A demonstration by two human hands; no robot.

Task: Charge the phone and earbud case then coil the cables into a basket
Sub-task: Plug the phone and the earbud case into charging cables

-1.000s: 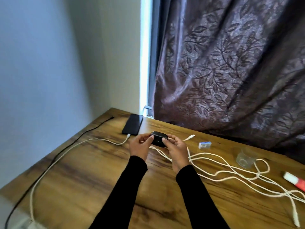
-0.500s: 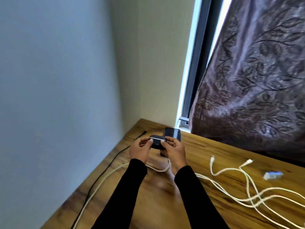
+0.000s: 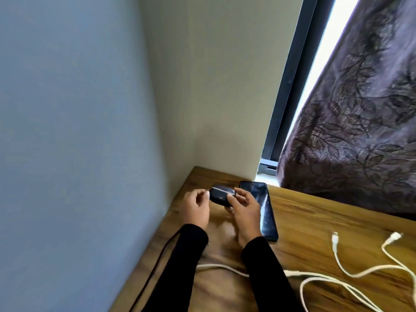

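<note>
Your right hand (image 3: 244, 209) has the case (image 3: 221, 194) pinched between thumb and fingers, holding it up just above the table (image 3: 315, 221), near the back corner. Your left hand (image 3: 195, 208) is at the case's left end, fingertips curled in and touching it; whether they hold a plug there, I can't tell. The phone (image 3: 264, 212) lies flat just right of your right hand, screen dark, its top end toward the window. White cables (image 3: 337, 275) trail across the wood to your right, two loose plugs lying apart from the phone. A black cable (image 3: 157, 262) runs along the table's left edge beside the wall. A curtain (image 3: 360, 131) hangs behind.
</note>
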